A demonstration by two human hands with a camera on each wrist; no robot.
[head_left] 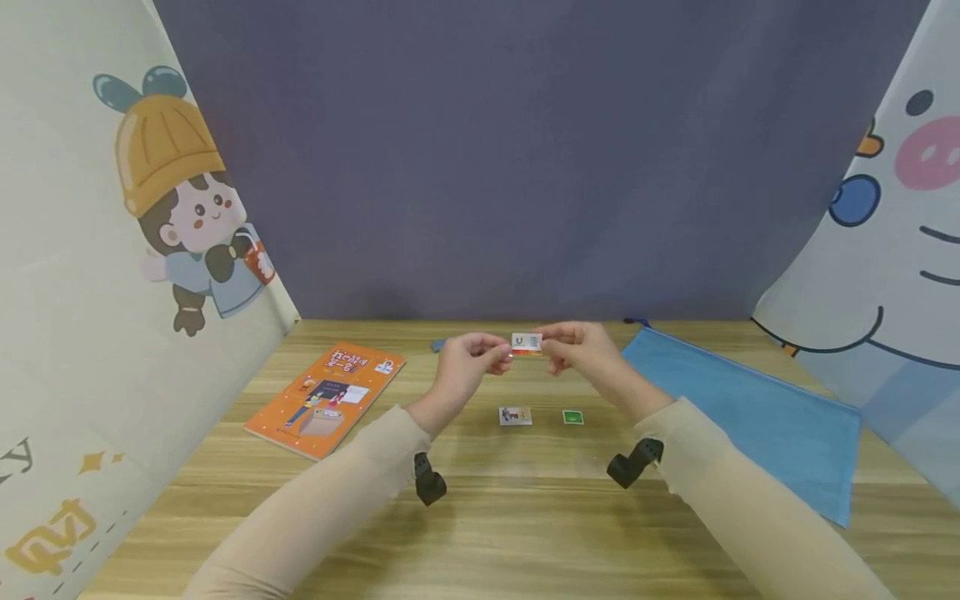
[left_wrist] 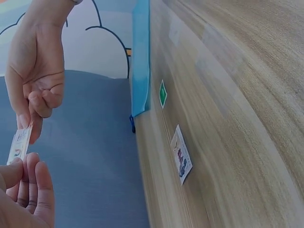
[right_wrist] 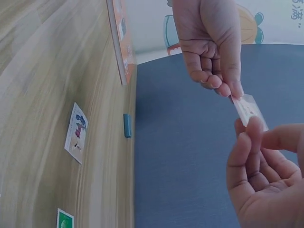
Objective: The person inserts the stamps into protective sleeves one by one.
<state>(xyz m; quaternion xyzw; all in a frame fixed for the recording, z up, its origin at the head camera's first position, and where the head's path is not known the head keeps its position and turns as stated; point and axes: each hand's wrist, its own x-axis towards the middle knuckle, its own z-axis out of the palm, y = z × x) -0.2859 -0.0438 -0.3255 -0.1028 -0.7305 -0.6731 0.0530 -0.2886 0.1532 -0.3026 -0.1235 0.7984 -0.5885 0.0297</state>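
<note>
Above the table, both hands hold one small, flat white card (head_left: 527, 342) with a dark U-like mark and a red-orange lower strip. My left hand (head_left: 467, 372) pinches its left edge between thumb and fingers. At the opposite edge, my right hand (head_left: 587, 354) has it pinched as well. The right wrist view shows the card (right_wrist: 247, 109) stretched between the two hands, thin and pale. Below them on the table lie a picture stamp (head_left: 515, 416) with small figures and, to its right, a smaller green stamp (head_left: 573, 417) with a white border.
An orange book (head_left: 326, 402) lies at the left of the wooden table (head_left: 517, 533). On the right is a flat blue zip pouch (head_left: 750, 408). Partly behind the left hand sits a small blue bar-shaped object (head_left: 438, 345). A dark blue-grey cloth (head_left: 525, 167) hangs behind the table.
</note>
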